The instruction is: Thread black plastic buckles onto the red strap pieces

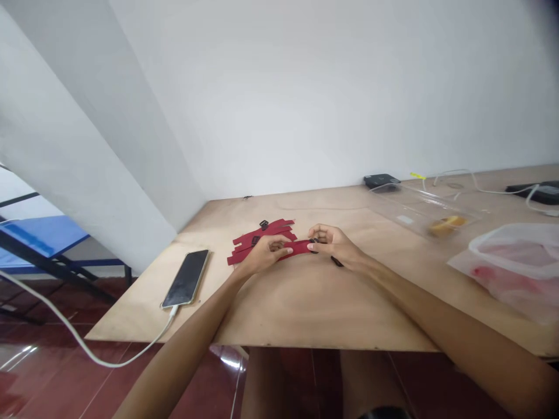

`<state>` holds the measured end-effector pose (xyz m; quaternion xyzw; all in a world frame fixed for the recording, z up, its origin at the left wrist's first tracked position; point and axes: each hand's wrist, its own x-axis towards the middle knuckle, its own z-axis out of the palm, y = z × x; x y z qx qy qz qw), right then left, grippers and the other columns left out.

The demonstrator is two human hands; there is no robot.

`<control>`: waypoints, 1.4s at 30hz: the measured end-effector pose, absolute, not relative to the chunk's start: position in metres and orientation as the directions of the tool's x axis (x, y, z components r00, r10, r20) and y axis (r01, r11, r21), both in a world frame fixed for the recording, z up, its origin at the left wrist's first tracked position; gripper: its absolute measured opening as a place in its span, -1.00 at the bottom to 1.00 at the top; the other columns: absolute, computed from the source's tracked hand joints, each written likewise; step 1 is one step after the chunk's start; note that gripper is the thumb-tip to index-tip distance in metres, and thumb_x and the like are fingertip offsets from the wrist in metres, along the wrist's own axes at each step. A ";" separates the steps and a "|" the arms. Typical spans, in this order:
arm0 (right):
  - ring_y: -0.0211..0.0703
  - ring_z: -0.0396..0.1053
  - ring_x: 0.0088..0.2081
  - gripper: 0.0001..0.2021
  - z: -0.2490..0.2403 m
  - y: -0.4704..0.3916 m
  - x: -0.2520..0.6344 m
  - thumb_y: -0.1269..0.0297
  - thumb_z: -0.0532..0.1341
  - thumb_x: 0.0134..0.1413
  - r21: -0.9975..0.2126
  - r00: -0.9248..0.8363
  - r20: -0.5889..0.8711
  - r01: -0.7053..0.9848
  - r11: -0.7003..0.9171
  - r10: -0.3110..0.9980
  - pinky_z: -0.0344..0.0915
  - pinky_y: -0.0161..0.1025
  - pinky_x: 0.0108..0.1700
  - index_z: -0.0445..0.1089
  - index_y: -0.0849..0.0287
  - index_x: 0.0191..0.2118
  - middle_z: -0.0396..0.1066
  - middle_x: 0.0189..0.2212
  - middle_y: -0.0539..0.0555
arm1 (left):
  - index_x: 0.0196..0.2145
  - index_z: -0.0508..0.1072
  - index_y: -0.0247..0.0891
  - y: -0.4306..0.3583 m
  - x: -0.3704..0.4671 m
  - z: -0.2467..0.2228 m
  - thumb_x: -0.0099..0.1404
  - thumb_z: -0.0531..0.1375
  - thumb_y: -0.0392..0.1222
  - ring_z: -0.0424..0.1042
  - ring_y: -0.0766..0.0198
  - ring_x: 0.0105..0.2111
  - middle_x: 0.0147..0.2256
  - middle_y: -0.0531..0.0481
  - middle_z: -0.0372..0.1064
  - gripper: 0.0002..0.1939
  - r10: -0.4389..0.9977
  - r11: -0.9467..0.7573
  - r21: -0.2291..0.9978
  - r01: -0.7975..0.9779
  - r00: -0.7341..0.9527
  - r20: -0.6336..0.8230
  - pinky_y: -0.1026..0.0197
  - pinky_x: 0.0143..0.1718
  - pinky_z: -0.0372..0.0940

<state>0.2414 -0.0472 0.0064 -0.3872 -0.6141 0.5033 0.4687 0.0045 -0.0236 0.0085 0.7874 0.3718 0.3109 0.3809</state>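
Note:
A red fabric strap (299,248) stretches between my two hands, just above the wooden table. My left hand (269,254) pinches its left part between thumb and fingers. At the other end, my right hand (334,244) grips the strap near a small black buckle (313,241), which the fingers partly cover. Several more red straps (245,243) lie side by side behind and left of my left hand, with black buckles (264,224) on some of them. Below my right hand rests a small black piece (336,261); its exact kind is unclear.
A phone (186,278) with a white charging cable (173,311) lies at the table's left. On the right are a clear plastic tray (406,203), a roll of yellowish tape (447,225), a plastic bag-lined container (515,256) and black devices (381,180) near the wall.

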 end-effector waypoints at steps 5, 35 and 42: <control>-0.26 0.30 -0.45 -0.56 0.003 -0.050 0.236 0.10 0.51 -0.31 -0.976 -0.217 0.149 0.124 0.179 0.965 0.20 -0.30 -0.38 0.44 0.19 -0.28 0.33 -0.53 -0.09 | -0.40 0.53 -0.31 -0.027 0.005 0.013 0.32 0.18 0.07 0.33 0.31 -0.47 -0.45 0.00 0.45 -0.63 0.820 -0.497 0.760 0.419 0.513 0.254 0.27 -0.42 0.22; -0.15 0.47 -0.38 -0.75 -0.004 -0.049 0.234 0.14 0.38 -0.06 -0.963 -0.178 0.069 0.245 0.112 0.982 0.35 -0.29 -0.39 0.56 0.21 -0.30 0.56 -0.37 0.11 | -0.40 0.55 -0.32 -0.021 -0.011 0.023 0.28 0.24 0.04 0.44 0.27 -0.44 -0.45 -0.05 0.51 -0.67 0.828 -0.487 0.766 0.420 0.502 0.250 0.29 -0.39 0.28; -0.18 0.50 -0.45 -0.86 0.000 -0.049 0.234 0.26 0.30 0.03 -0.922 -0.240 0.231 0.256 0.291 0.943 0.39 -0.28 -0.36 0.52 0.19 -0.29 0.57 -0.36 0.09 | -0.35 0.57 -0.27 -0.015 -0.015 0.023 0.31 0.20 0.08 0.41 0.26 -0.40 -0.38 -0.02 0.53 -0.65 0.806 -0.567 0.616 0.546 0.521 0.280 0.27 -0.36 0.23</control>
